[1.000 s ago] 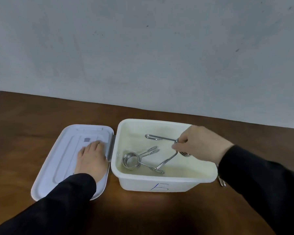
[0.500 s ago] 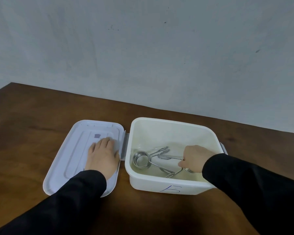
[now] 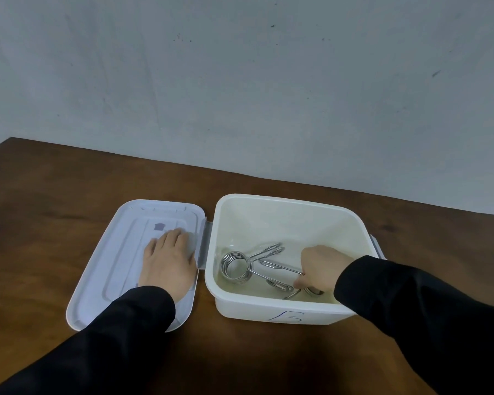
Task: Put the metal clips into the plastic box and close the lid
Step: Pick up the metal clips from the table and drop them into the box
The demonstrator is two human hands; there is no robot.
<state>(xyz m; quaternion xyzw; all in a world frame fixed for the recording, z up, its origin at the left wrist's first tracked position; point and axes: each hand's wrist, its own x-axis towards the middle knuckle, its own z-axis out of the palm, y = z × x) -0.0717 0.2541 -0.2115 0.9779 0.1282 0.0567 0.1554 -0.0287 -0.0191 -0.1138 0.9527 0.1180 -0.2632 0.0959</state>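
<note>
A white plastic box [image 3: 285, 315] stands open on the brown table, a blue mark on its front wall. Its white lid [image 3: 120, 252] lies flat to the left, joined by a grey hinge [image 3: 204, 243]. One coiled metal clip [image 3: 236, 266] rests on the box floor at the left. My right hand [image 3: 321, 269] is down inside the box, its fingers closed on a second metal clip [image 3: 283, 269] that lies against the floor beside the first. My left hand [image 3: 167, 263] presses flat on the lid, fingers apart.
The wooden table [image 3: 54, 195] runs back to a grey wall [image 3: 240, 81]. A grey latch [image 3: 377, 246] sticks out from the box's right side. Both my sleeves are black.
My right hand has lowered the second clip from above the box rim down onto the box floor. The left hand has stayed on the lid. The camera has shifted a little.
</note>
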